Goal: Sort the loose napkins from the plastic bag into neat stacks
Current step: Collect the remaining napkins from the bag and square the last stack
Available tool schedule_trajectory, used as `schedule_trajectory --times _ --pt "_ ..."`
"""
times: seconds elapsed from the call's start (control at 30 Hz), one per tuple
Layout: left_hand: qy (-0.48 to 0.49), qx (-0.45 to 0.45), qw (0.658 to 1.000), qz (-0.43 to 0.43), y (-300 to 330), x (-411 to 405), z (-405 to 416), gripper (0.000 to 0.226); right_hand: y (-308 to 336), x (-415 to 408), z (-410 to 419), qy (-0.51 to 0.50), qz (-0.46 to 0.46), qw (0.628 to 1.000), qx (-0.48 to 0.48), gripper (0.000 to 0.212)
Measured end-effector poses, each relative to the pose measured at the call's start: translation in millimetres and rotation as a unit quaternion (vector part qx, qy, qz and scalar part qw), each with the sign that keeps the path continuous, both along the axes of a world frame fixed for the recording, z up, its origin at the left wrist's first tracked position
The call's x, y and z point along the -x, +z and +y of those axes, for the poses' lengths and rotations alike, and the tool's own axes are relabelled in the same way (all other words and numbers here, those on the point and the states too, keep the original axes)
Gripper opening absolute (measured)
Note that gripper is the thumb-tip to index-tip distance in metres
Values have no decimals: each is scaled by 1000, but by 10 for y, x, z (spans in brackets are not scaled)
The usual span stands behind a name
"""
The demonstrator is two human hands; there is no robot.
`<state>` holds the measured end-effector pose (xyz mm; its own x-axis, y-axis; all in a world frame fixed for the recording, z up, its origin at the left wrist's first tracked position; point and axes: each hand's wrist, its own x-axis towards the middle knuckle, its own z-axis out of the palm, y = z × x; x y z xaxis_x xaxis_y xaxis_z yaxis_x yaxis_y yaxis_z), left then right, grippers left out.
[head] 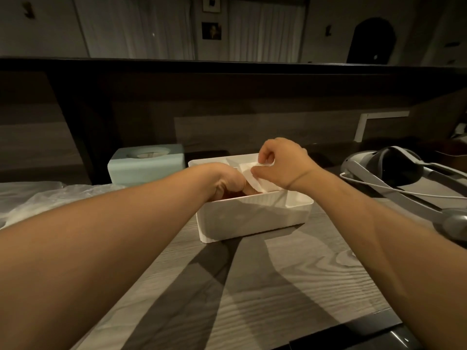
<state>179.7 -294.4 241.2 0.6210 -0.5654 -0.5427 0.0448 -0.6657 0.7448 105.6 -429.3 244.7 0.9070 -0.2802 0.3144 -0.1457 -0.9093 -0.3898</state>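
Note:
A white rectangular box (252,218) stands on the wooden table in the middle of the head view. White folded napkins (255,176) stick up inside it. My right hand (280,162) hovers over the box and pinches the top edge of the napkins between thumb and fingers. My left hand (225,181) reaches down into the box beside the napkins; its fingers are hidden behind the box wall. A crumpled clear plastic bag (38,200) lies at the left on the table.
A pale green tissue box (146,164) sits behind and left of the white box. A grey headset with a white cable (394,170) lies to the right. A dark wall panel rises behind the table. A dark object edges the bottom right corner.

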Motion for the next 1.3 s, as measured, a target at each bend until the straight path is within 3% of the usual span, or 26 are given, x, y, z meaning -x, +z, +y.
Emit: schedule_trajectory --times 0.07,0.2,0.3,0.4,0.5,0.6,0.7,0.8,0.87,1.0,1.07,1.17,1.3 --pt "-5 -11 1000 -24 -8 29 -25 11 14 33 29 49 39 998 1 12" --pt "-13 -74 994 -74 -46 15 -69 28 -6 6 70 84 109 990 27 17" --pt "1 -104 993 -56 -16 -25 -53 25 21 -31 90 88 147 983 71 24" --pt "11 -81 995 -60 53 -29 5 17 46 -65 123 87 212 965 129 28" --pt "5 -62 991 -117 188 -14 85 9 32 -130 118 77 265 949 151 32" --pt "7 -34 982 -186 274 -32 156 14 55 -145 101 84 229 951 189 28" --pt "-78 -74 938 -329 220 -37 208 20 97 -124 149 116 186 963 154 25" --pt "-189 -185 850 -455 114 -53 232 29 98 -153 204 125 215 957 151 20" --pt "-245 -231 812 -476 67 -88 234 29 89 -180 216 115 250 947 165 20" --pt "-295 -251 791 -474 89 -82 256 30 86 -184 249 111 285 940 151 22" --pt "-299 -245 792 -473 102 -77 273 32 78 -196 259 109 300 937 139 23" --pt "-268 -206 820 -462 96 -79 320 34 64 -187 263 107 289 945 114 25" --pt "-195 -97 860 -461 171 -17 496 30 52 -97 249 93 159 982 49 26"
